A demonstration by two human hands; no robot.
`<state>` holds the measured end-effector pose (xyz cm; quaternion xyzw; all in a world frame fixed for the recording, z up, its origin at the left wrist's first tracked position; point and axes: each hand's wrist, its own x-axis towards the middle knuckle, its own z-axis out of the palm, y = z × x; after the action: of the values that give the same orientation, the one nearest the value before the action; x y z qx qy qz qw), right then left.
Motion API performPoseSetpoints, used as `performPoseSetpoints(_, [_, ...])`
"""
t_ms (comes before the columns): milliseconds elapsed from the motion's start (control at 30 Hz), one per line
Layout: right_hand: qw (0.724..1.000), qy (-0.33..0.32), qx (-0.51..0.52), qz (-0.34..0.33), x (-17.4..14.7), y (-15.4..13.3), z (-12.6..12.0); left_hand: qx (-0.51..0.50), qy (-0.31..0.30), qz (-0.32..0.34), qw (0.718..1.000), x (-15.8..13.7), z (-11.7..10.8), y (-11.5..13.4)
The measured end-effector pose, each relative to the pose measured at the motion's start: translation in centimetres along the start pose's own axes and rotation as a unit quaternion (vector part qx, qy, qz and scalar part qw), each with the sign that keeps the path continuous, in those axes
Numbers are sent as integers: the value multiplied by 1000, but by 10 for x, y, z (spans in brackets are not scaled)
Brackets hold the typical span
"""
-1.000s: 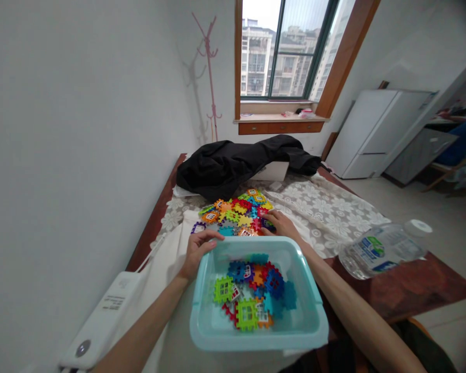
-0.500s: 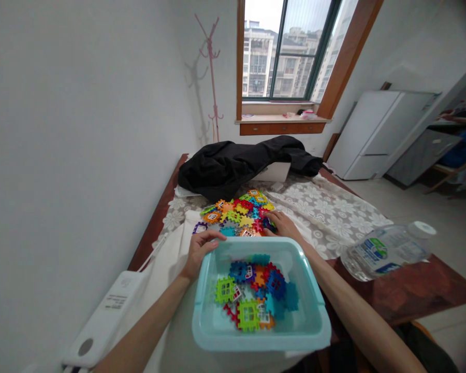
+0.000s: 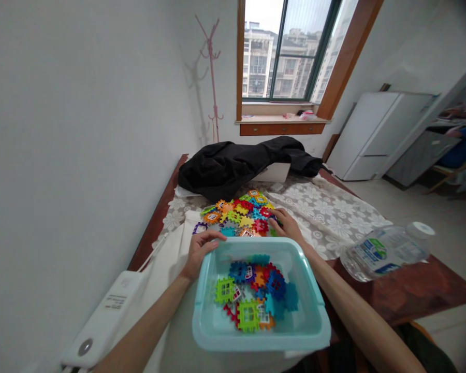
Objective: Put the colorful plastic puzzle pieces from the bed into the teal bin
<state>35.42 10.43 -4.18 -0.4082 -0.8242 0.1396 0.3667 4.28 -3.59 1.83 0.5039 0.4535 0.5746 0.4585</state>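
A light-blue plastic bin (image 3: 262, 339) stands close in front of me with several loose interlocking building pieces (image 3: 248, 314) on its bottom. My left hand (image 3: 202, 251) is closed on the bin's far left rim, fingers over the edge. Beyond the bin lies a heap of bright building pieces (image 3: 245, 221), in red, yellow, orange, green and blue. At the heap's right edge, my right hand (image 3: 285, 226) has its fingers curled on a dark purple piece (image 3: 272, 219), which they partly cover. Its forearm passes along the bin's right side.
A black cloth (image 3: 225, 166) is draped over a white box (image 3: 275, 172) at the table's far end. To the right stands a large clear bottle (image 3: 384, 251) with a white cap. A white power strip (image 3: 106, 316) lies at left. A patterned tablecloth (image 3: 334, 212) covers part of the table.
My right hand has shifted slightly right at the heap, with the dark piece at its fingers, showing more of the red pieces. My left hand and the bin have stayed put.
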Motion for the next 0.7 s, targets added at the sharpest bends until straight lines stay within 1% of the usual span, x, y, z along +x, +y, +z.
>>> performPoseSetpoints(67, [999,36,34,14,1,2,0,2,1,0,1000,0,1,2])
performPoseSetpoints(133, [992,91,75,37,1,4,0,3,4,4,1000,-1,1,3])
performPoseSetpoints(200, [981,139,117,68,1,7,-1,5,5,5,1000,-1,1,4])
performPoseSetpoints(300, [961,188,166,114,2,11,-2,6,3,2,1000,0,1,3])
performPoseSetpoints(367, [951,219,174,130,2,12,-6,4,2,-2,1000,0,0,1])
performPoseSetpoints(433, [954,231,152,114,2,10,-13,-1,1,-5,1000,0,0,0])
performPoseSetpoints(467, [964,216,127,91,2,9,-18,-3,2,-5,1000,0,-1,-1])
performPoseSetpoints(500, [977,181,96,61,1,7,-22,-3,3,-4,1000,0,-1,-1])
performPoseSetpoints(567, [997,72,24,1,-1,3,-30,2,5,-3,1000,-1,0,0])
performPoseSetpoints(633, [998,-35,-32,-34,-3,0,-33,9,7,0,1000,-1,0,1])
performPoseSetpoints(700, [992,-100,-62,-52,-4,-1,-32,15,8,3,1000,-2,0,2])
